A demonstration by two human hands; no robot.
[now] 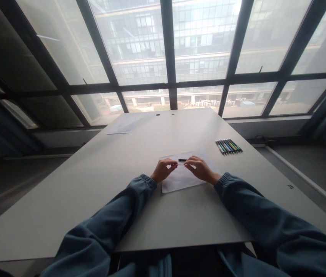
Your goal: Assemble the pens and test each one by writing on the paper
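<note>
White paper (184, 181) lies on the table in front of me, slightly turned. Above its middle, my left hand (165, 169) and my right hand (199, 168) face each other with fingertips pinched. Between them they hold a thin dark stick (181, 164), one end in each hand; its exact kind is too small to tell. Just beyond it a short black pen-like piece (182, 160) lies on the paper, near my right fingertips. To the right, a row of several pens (229, 146) in different colours lies side by side on the table.
The white table (93, 184) reaches to a large window. Printed sheets (122, 125) lie at its far left. Two small dark items, one a round disc (157, 114), are near the far edge. A small dark object (290, 187) sits near the right edge.
</note>
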